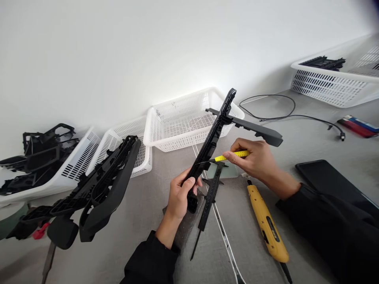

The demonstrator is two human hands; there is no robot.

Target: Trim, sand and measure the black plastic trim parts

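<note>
My left hand (pixel 179 195) is closed round the lower end of a long black plastic part (pixel 213 136), which leans up and to the right. A side arm of this part reaches out to the right. In my right hand (pixel 254 157) is a yellow-handled craft knife (pixel 231 156), pinched between thumb and fingers. Its thin blade points left and meets the part just above my left hand; whether it cuts in cannot be made out. Under the part, a black caliper (pixel 209 197) lies on the grey table (pixel 177 260).
A white basket (pixel 174 140) stands behind my hands. More baskets with black parts are at left and far right. Black parts (pixel 111 197) lean over the left baskets. A yellow power tool (pixel 268 225), a dark phone-like slab (pixel 331 181), a cable (pixel 266 118) and lighters (pixel 357 126) lie right.
</note>
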